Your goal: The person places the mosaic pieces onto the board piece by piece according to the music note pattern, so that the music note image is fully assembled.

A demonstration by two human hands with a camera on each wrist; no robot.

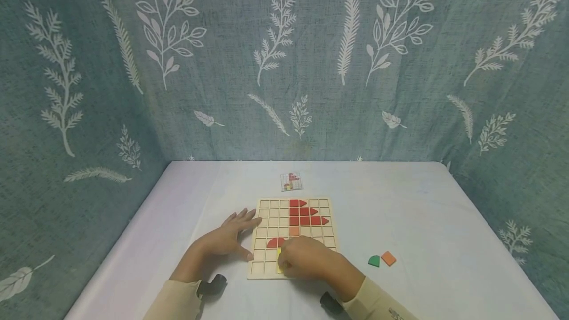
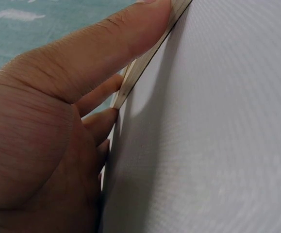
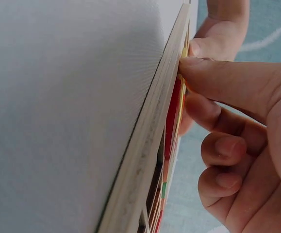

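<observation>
A wooden grid board (image 1: 266,228) lies on the white table. My left hand (image 1: 228,237) rests along its left side, fingers spread, with the thumb and fingertips at the edge; in the left wrist view the thumb (image 2: 106,46) lies against the wooden rim. Over the board's lower middle, my right hand (image 1: 308,258) has curled fingers, with thumb and index tips at a yellow tile (image 1: 279,266) in the grid. The hand hides part of that area. Red quarter-round tiles (image 1: 274,243) sit just above it. Red squares and pointed tiles (image 1: 304,220) form three upper rows above an orange square (image 1: 294,231).
A small pattern card (image 1: 291,181) lies behind the board. To the right, a green quarter-round tile (image 1: 374,260) and a loose orange square tile (image 1: 388,258) lie on the table (image 1: 444,221). Leaf-patterned curtain (image 1: 311,63) surrounds the back and sides.
</observation>
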